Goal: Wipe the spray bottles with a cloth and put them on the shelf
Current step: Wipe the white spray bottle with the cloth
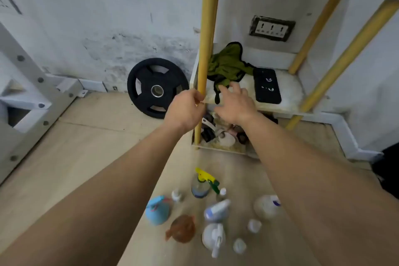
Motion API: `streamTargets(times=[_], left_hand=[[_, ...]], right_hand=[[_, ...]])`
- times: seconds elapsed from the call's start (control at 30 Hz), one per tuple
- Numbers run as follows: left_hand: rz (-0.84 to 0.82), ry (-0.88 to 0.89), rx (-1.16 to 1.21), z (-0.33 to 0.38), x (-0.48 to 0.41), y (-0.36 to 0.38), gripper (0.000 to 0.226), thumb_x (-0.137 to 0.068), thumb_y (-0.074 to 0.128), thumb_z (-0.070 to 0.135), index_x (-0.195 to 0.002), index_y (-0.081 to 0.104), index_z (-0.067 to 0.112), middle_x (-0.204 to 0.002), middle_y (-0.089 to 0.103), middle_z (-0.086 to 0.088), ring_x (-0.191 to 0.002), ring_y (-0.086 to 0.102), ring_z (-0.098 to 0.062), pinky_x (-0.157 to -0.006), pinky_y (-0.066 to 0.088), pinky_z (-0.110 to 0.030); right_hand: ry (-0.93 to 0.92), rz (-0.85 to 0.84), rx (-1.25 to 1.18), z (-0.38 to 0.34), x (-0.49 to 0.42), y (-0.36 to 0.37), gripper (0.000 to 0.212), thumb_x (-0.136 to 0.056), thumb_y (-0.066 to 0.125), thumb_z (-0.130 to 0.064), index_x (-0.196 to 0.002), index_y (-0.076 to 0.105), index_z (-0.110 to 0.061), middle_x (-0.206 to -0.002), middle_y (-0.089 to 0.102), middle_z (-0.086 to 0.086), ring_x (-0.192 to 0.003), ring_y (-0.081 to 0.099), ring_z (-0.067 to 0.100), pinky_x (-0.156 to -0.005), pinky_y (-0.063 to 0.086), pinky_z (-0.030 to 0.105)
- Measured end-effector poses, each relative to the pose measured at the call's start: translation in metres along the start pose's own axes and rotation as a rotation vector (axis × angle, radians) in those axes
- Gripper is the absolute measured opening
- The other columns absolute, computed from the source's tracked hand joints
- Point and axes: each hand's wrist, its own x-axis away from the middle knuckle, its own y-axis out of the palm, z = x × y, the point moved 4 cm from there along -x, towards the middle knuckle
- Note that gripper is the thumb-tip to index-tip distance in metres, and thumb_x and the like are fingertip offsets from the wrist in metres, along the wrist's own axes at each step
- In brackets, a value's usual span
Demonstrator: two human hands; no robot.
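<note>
A crumpled green cloth (227,65) lies on the white shelf board (289,95) between yellow posts. My right hand (234,103) reaches over the board's front edge, fingers spread, fingertips touching the cloth's lower end. My left hand (185,110) hovers beside the front left yellow post (206,49), fingers loosely curled, holding nothing. Several spray bottles stand on the floor below my arms: a clear one with a yellow-green trigger (203,183), a blue one (157,209), a brown one (182,229) and white ones (216,211).
A black phone (267,85) lies on the shelf board right of the cloth. Clutter fills the bottom shelf (218,134). A black weight plate (156,87) leans on the wall at left. A white metal frame (28,97) stands far left. A wall socket (272,28) sits behind the shelf.
</note>
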Motion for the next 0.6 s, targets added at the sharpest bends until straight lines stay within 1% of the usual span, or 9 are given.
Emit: streamTargets(times=[0.1, 0.13, 0.2, 0.27, 0.33, 0.43, 0.5, 0.53, 0.6], left_hand=[[0.105, -0.049, 0.145, -0.018, -0.024, 0.009, 0.020, -0.090, 0.056, 0.017, -0.106, 0.067, 0.023, -0.107, 0.067, 0.006, -0.097, 0.063, -0.014, -0.085, 0.052, -0.030], [0.127, -0.065, 0.169, -0.024, -0.027, 0.012, 0.019, -0.091, 0.056, 0.016, -0.104, 0.067, 0.023, -0.104, 0.067, 0.007, -0.094, 0.062, -0.013, -0.083, 0.051, -0.028], [0.153, -0.058, 0.207, -0.029, -0.027, 0.020, 0.016, -0.091, 0.056, 0.015, -0.101, 0.067, 0.023, -0.097, 0.064, 0.010, -0.086, 0.060, -0.009, -0.077, 0.048, -0.024], [0.180, -0.081, 0.223, -0.034, -0.018, 0.023, 0.016, -0.091, 0.056, 0.014, -0.100, 0.066, 0.022, -0.092, 0.063, 0.012, -0.082, 0.059, -0.007, -0.074, 0.047, -0.023], [0.171, -0.118, 0.228, -0.038, -0.002, 0.025, 0.015, -0.091, 0.056, 0.013, -0.098, 0.066, 0.022, -0.091, 0.063, 0.012, -0.081, 0.059, -0.008, -0.074, 0.048, -0.024], [0.120, -0.156, 0.230, -0.036, 0.029, 0.025, 0.013, -0.091, 0.057, 0.013, -0.095, 0.063, 0.023, -0.093, 0.064, 0.010, -0.085, 0.061, -0.013, -0.076, 0.046, -0.026], [0.065, -0.193, 0.212, -0.031, 0.052, 0.023, 0.011, -0.091, 0.057, 0.015, -0.098, 0.062, 0.021, -0.095, 0.064, 0.006, -0.087, 0.062, -0.018, -0.078, 0.047, -0.029], [0.027, -0.225, 0.215, -0.027, 0.063, 0.023, 0.012, -0.092, 0.057, 0.016, -0.103, 0.062, 0.019, -0.095, 0.063, 0.005, -0.087, 0.061, -0.020, -0.077, 0.046, -0.030], [-0.056, -0.312, 0.256, -0.019, 0.087, 0.025, 0.022, -0.093, 0.058, 0.017, -0.115, 0.060, 0.016, -0.093, 0.062, 0.005, -0.083, 0.058, -0.018, -0.073, 0.042, -0.028]], right_hand=[[0.007, -0.089, 0.035, 0.000, -0.035, 0.017, 0.085, -0.092, 0.051, -0.062, -0.162, 0.012, -0.034, -0.170, 0.006, 0.006, -0.152, 0.011, 0.037, -0.119, 0.022, 0.053], [0.005, -0.115, 0.045, 0.000, -0.041, 0.022, 0.084, -0.092, 0.049, -0.063, -0.162, 0.013, -0.033, -0.169, 0.010, 0.004, -0.153, 0.012, 0.036, -0.119, 0.021, 0.053], [-0.024, -0.035, 0.082, 0.002, -0.047, 0.031, 0.078, -0.092, 0.050, -0.060, -0.159, 0.025, -0.029, -0.163, 0.026, 0.004, -0.147, 0.024, 0.035, -0.116, 0.027, 0.052], [-0.078, 0.121, 0.111, 0.002, -0.039, 0.029, 0.065, -0.093, 0.058, -0.047, -0.151, 0.039, -0.022, -0.150, 0.042, 0.005, -0.135, 0.039, 0.032, -0.108, 0.038, 0.047], [-0.104, 0.164, 0.068, 0.002, -0.027, 0.025, 0.057, -0.094, 0.064, -0.024, -0.146, 0.042, -0.017, -0.141, 0.048, 0.008, -0.129, 0.045, 0.032, -0.103, 0.044, 0.044], [0.002, 0.129, -0.120, 0.009, 0.000, 0.003, 0.053, -0.092, 0.061, -0.002, -0.142, 0.046, -0.010, -0.132, 0.056, 0.015, -0.120, 0.055, 0.033, -0.096, 0.050, 0.043], [0.083, 0.154, -0.291, 0.015, 0.023, -0.017, 0.042, -0.094, 0.053, 0.002, -0.134, 0.056, -0.010, -0.131, 0.060, 0.014, -0.116, 0.059, 0.031, -0.095, 0.052, 0.040], [0.117, 0.159, -0.413, 0.019, 0.036, -0.025, 0.038, -0.096, 0.049, 0.002, -0.129, 0.062, -0.012, -0.132, 0.061, 0.011, -0.113, 0.061, 0.029, -0.090, 0.054, 0.035], [0.171, 0.140, -0.672, 0.021, 0.069, -0.039, 0.037, -0.097, 0.043, 0.003, -0.114, 0.069, -0.016, -0.127, 0.062, 0.005, -0.094, 0.062, 0.021, -0.063, 0.052, 0.017]])
